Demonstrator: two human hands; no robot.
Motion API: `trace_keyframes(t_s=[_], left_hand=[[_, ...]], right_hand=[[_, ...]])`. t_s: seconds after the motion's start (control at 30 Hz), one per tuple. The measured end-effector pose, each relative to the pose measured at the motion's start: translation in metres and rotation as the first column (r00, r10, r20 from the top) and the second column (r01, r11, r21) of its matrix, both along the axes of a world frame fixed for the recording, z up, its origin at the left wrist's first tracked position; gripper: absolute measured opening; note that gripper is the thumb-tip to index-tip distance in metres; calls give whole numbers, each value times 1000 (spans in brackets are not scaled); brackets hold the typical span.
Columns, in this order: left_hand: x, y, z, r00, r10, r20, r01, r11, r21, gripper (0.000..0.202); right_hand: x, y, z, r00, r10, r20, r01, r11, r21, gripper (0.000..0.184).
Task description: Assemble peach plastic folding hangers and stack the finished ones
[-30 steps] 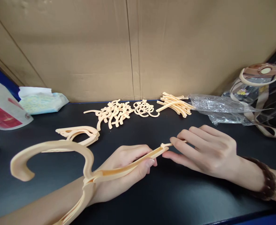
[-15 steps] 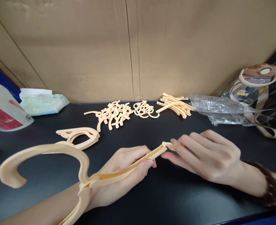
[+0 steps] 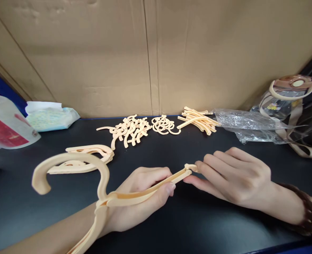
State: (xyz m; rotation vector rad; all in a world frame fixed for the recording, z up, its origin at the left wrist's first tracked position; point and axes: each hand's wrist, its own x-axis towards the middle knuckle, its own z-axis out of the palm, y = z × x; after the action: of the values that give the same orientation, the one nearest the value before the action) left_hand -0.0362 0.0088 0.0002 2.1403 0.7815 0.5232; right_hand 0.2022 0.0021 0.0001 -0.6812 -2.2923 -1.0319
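A cream plastic folding hanger (image 3: 129, 199) is tilted above the table, its big hook toward the left and one arm slanting up to the right. My left hand (image 3: 136, 215) is closed around that arm, thumb on top. The other arm hangs down out of the bottom edge of the view. At the far tip of the held arm, a small curved end piece (image 3: 192, 167) is pinched between the thumb and fingers of my right hand (image 3: 232, 176); its outer part is hidden by the fingers. Behind my left hand, a folded hanger (image 3: 108, 155) lies on the table.
Along the back lie piles of short curved pieces (image 3: 131, 130), hooks (image 3: 163, 124) and straight arms (image 3: 199, 120). Clear plastic bags (image 3: 248, 121) and a bottle with a strap (image 3: 283, 95) are at right. A tissue pack (image 3: 51, 118) and a white-and-red container (image 3: 7, 123) stand left.
The hanger's hook has swung right and away from me. The small end piece sits at a slightly different angle on the arm tip. Both hands keep their grips.
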Motion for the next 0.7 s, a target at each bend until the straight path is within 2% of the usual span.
trace_keyframes(t_s=[0.1, 0.33, 0.7], left_hand=[[-3, 1, -1, 1000, 4, -8, -3, 1000, 24, 41], [-2, 2, -2, 1000, -21, 14, 21, 1000, -10, 43], [-1, 1, -4, 1000, 13, -19, -14, 999, -45, 40]], right_hand=[[0, 2, -2, 1000, 0, -11, -1, 999, -38, 27], [1, 3, -6, 1000, -8, -2, 7, 994, -111, 27], [0, 0, -6, 996, 7, 84, -10, 1000, 25, 31]])
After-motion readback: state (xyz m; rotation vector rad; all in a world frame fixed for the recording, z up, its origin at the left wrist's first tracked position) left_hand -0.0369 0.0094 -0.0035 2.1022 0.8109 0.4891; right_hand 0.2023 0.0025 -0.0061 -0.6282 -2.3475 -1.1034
